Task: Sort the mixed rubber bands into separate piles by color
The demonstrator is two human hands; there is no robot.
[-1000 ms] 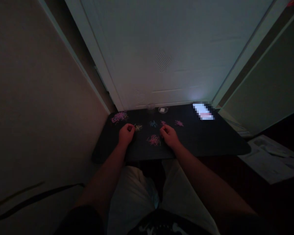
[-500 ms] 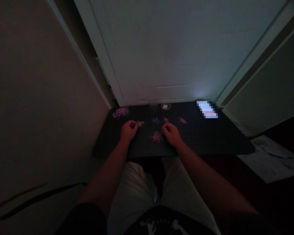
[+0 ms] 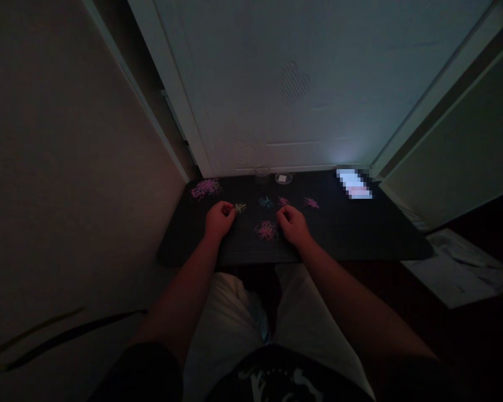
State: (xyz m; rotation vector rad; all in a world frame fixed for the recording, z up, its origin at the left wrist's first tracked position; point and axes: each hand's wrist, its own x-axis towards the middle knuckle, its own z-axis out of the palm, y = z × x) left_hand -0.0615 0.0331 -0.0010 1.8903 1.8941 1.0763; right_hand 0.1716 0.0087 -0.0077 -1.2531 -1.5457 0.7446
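My left hand (image 3: 221, 218) is closed in a pinch at the left edge of a small yellowish pile (image 3: 240, 207); anything between its fingertips is too small to name. My right hand (image 3: 292, 223) is also closed, fingertips together, between a pink pile (image 3: 284, 201) behind it and a larger pinkish-red pile (image 3: 267, 230) to its left. A blue pile (image 3: 265, 202) lies between the hands, farther back. Another pink pile (image 3: 311, 202) sits to the right. The largest pile, pink and purple (image 3: 206, 188), is at the back left. All are thin little strips or bands.
The dark table (image 3: 352, 234) stands against a pale panel with heart patterns. Along its back edge are a clear cup (image 3: 262, 174), a round clear lid (image 3: 283, 178) with a white square, and a bright blurred screen (image 3: 354, 183) at the right.
The whole view has shifted slightly, so the table appears a little higher. Both hands keep nearly the same places beside the piles, still closed.
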